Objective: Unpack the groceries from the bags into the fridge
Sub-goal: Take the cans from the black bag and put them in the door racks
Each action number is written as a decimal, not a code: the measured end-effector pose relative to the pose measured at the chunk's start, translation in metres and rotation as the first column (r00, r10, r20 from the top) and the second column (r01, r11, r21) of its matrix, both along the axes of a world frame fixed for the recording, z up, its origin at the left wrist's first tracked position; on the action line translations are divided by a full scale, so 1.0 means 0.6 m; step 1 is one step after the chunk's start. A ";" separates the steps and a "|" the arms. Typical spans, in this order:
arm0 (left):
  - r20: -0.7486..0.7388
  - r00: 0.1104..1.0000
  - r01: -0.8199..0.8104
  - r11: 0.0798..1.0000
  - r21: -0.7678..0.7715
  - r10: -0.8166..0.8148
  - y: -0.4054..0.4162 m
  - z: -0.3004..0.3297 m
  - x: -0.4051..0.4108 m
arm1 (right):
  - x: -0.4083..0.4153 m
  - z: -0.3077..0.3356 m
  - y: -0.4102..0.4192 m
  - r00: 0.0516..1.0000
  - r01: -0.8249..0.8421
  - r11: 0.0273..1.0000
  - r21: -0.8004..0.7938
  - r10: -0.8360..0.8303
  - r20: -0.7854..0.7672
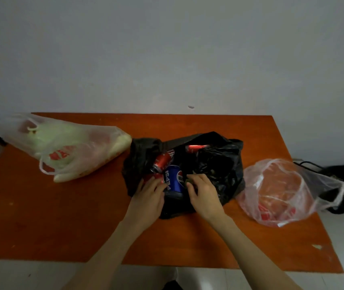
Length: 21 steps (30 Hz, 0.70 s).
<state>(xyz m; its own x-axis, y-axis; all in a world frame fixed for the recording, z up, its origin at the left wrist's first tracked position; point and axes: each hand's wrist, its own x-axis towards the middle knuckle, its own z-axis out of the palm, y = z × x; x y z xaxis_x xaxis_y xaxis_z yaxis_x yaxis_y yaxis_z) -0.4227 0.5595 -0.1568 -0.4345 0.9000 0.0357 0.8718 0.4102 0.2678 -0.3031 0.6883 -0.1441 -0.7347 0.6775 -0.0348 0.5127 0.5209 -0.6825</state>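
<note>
An open black plastic bag (pixel 219 164) lies in the middle of the orange table (pixel 62 216). Inside it are a blue cola can (pixel 174 176), a red can (pixel 162 161) above it, another red can (pixel 196 147) at the back, and a red can (pixel 153 178) at the lower left. My left hand (pixel 148 197) lies over that lower-left red can, fingers wrapped on it and touching the blue can. My right hand (pixel 203 192) has its fingers curled into the bag just right of the blue can; what they grip is hidden.
A clear bag of green and white vegetables (pixel 66 147) lies at the table's left. A thin clear bag with reddish contents (pixel 275 189) sits at the right edge. A dark object (pixel 342 174) stands on the floor beyond it. A grey wall is behind.
</note>
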 end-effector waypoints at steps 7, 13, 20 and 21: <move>0.101 0.993 -0.062 0.998 -0.020 0.063 0.007 -0.073 -0.042 | -0.081 -0.054 0.012 0.946 0.042 0.992 -0.117 -0.002 0.324; 0.012 1.000 0.022 0.983 -0.183 -0.020 0.042 -0.084 -0.079 | -0.108 -0.086 0.008 0.886 0.133 0.951 -0.279 0.012 0.464; -0.067 0.997 0.007 0.932 -0.362 -0.034 0.079 -0.094 -0.099 | -0.121 -0.084 0.035 0.879 0.260 0.843 -0.471 -0.005 0.477; -0.086 0.996 0.002 0.929 -0.371 -0.036 0.083 -0.094 -0.099 | -0.120 -0.082 0.036 0.882 0.266 0.839 -0.474 -0.014 0.471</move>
